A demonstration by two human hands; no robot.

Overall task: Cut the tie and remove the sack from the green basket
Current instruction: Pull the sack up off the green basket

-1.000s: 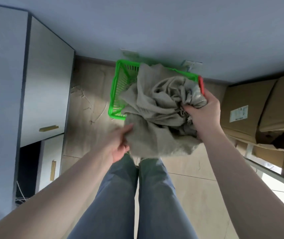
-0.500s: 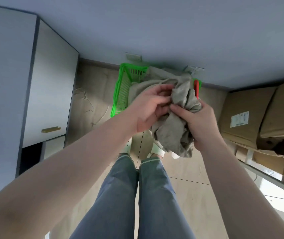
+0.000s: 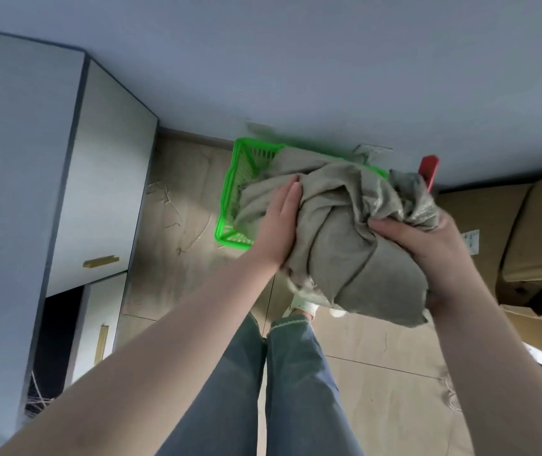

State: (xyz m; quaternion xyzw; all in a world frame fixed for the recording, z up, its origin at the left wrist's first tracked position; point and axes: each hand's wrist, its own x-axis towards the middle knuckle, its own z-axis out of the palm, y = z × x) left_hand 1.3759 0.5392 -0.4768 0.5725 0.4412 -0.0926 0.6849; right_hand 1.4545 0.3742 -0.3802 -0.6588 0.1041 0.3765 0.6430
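Sack (image 3: 335, 238), limp and seemingly light, hangs bunched above the green basket (image 3: 230, 205), right hand (image 3: 427, 245) gripping its gathered neck, the best hold, left hand (image 3: 279, 225) pressing flat.

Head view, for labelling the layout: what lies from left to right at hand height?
White cabinet → green basket → left hand → grey sack → right hand → cardboard boxes.

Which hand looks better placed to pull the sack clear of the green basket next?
Probably the right hand: it grips a bunch of the sack, while the left hand lies flat on it above the green basket.
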